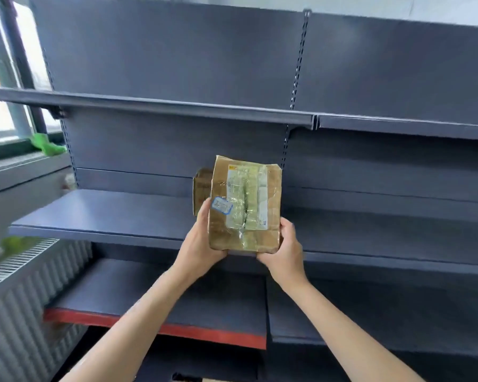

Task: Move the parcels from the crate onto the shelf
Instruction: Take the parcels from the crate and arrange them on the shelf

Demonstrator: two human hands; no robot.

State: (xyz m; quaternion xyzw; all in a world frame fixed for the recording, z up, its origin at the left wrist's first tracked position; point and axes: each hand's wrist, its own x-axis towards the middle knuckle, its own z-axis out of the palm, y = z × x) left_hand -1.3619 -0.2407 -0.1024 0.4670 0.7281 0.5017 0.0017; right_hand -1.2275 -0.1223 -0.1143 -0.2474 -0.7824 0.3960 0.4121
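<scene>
A worn brown cardboard parcel [246,205] with a taped white label and a small blue-edged sticker is held up in front of the middle shelf [102,213]. My left hand [202,241] grips its lower left edge, thumb on the front face. My right hand [283,249] grips its lower right corner. A second brown parcel [202,188] stands on the middle shelf right behind it, mostly hidden. The crate is out of view.
Dark grey metal shelving fills the view: an upper shelf [177,108], the middle one, and a lower shelf [155,299] with a red front strip. A ribbed radiator [25,312] and a window sill with something green [47,146] stand at the left.
</scene>
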